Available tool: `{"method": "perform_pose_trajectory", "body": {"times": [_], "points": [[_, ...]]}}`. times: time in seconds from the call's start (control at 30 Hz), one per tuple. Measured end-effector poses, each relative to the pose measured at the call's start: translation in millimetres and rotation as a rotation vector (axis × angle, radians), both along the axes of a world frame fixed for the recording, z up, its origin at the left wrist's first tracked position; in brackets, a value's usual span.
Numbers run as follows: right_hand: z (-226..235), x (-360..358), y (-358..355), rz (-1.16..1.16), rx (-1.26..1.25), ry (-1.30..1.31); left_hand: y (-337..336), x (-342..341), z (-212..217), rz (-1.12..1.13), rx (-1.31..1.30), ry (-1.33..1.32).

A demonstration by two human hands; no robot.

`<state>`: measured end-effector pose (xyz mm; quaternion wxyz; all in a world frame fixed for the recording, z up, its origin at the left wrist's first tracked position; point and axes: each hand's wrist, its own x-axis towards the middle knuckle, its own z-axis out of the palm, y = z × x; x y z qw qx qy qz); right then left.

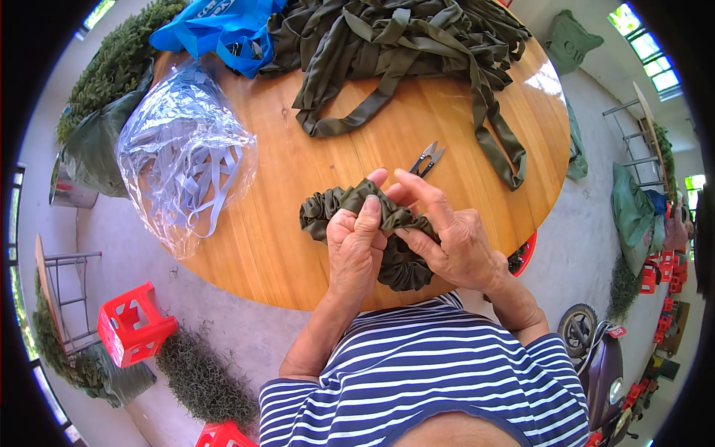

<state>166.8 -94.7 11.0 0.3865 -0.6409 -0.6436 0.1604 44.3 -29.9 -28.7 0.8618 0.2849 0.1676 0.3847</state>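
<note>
A gathered, dark olive fabric band (406, 270), ruffled like a scrunchie, is held above the near edge of the round wooden table. My left hand (356, 242) pinches it between thumb and fingers. On its other side, my right hand (450, 238) has thumb and index finger at the ruffles, with the fabric between them. Just beyond my hands lies a pair of thread snips (427, 159), blades pointing away. Across the far side of the table spreads a heap of flat olive fabric strips (402, 45), some looping toward me.
On the table's left sits a clear plastic bag (182, 149) of pale elastic strips, with a blue bag (216, 30) behind it. The wooden table (261, 246) ends close to my body. A red stool (136, 324) stands at lower left; a scooter (599, 365) is at lower right.
</note>
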Motion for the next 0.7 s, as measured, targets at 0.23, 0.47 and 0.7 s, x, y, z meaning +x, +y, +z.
{"method": "perform_pose_trajectory", "body": {"times": [0.23, 0.47, 0.7], "points": [[-11, 13, 3, 0.09, 0.23, -0.277, 0, -10, 2, -0.249, -0.279, -0.098], [8, 8, -22, 0.163, 0.099, -0.317, 7, -11, 11, -0.051, -0.341, -0.156], [4, 6, -20, 0.086, 0.017, -0.271, 9, -8, 8, 0.012, -0.106, -0.064]]}}
